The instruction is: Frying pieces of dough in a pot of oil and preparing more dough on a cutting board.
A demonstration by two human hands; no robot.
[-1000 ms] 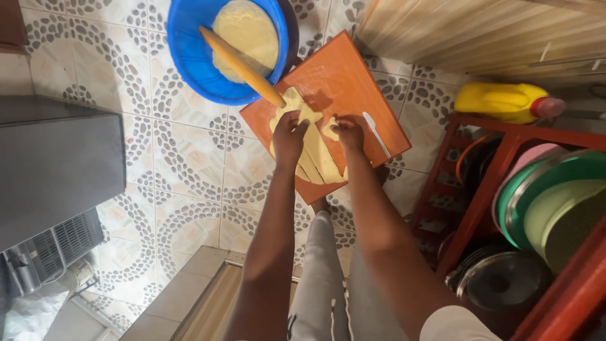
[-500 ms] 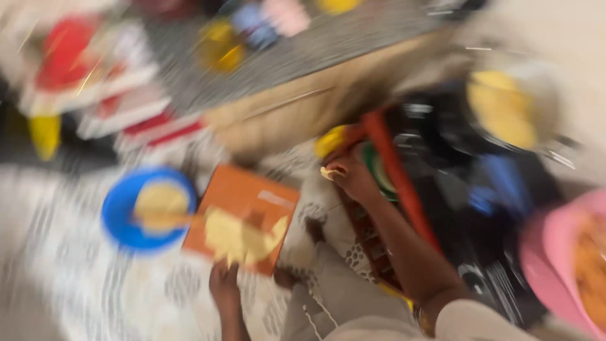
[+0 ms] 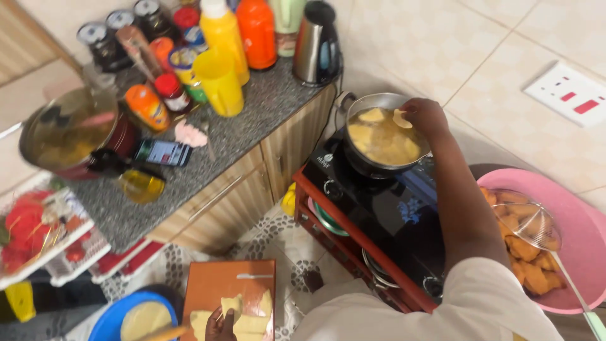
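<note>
My right hand [image 3: 424,116] reaches over a metal pan [image 3: 353,108] of oil on the black stove [image 3: 372,208], fingers pinched on a piece of pale dough [image 3: 400,118] above several pieces frying there. My left hand [image 3: 221,324] rests low at the bottom edge on flat yellow dough pieces [image 3: 243,322] lying on an orange cutting board [image 3: 221,284] on the floor. A blue bowl [image 3: 107,323] with a round of dough and a wooden rolling pin [image 3: 164,332] sits left of the board.
A pink basin [image 3: 577,227] of fried golden pieces with a strainer stands right of the stove. The grey counter [image 3: 252,107] carries a pot, bottles, jars, a yellow cup, a phone and a kettle. A red rack under the stove holds plates.
The view swung up from the floor board to the stove. My right hand left the dough on the board and now hangs over the frying pan with a piece; the left stayed on the board.
</note>
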